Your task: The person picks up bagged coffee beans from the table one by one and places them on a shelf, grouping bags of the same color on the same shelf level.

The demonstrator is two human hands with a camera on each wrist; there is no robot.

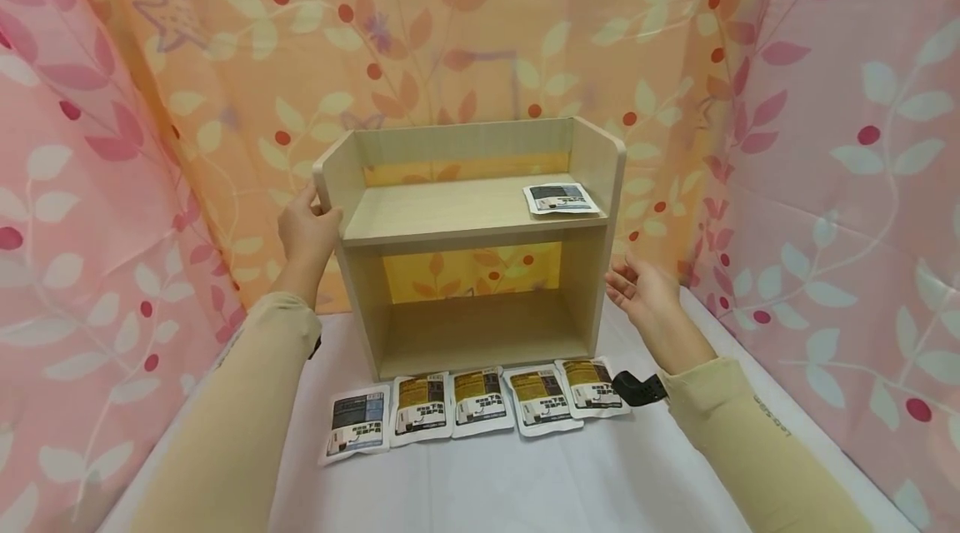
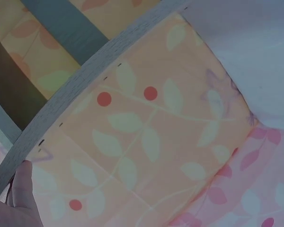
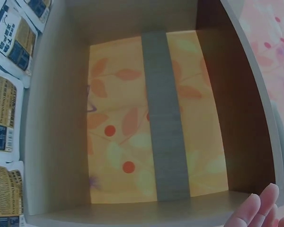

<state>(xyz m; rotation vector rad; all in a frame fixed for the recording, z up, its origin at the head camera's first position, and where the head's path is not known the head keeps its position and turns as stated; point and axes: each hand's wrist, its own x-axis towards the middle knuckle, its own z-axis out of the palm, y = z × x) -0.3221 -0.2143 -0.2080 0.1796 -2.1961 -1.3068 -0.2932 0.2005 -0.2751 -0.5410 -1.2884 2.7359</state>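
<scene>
A pale wooden two-tier shelf (image 1: pixel 465 206) stands upright. At its left side panel (image 2: pixel 94 66), my left hand (image 1: pixel 309 229) grips the front edge, thumb on one face and fingers on the other. My right hand (image 1: pixel 647 293) is beside the right panel, fingers loosely bent and holding nothing; its fingertips (image 3: pixel 267 196) appear close to the panel edge in the right wrist view. One white packet with a dark-and-blue label (image 1: pixel 561 198) lies at the right end of the upper board. Before the shelf, a similar blue-labelled packet (image 1: pixel 357 423) lies left of several yellow-and-brown-labelled packets (image 1: pixel 482 401).
The shelf stands on a white cloth-covered surface (image 1: pixel 480 483). Orange leaf-patterned fabric (image 1: pixel 450 33) hangs behind it, and pink patterned fabric (image 1: pixel 862 183) closes in both sides. The shelf's back is partly open, so the fabric shows through.
</scene>
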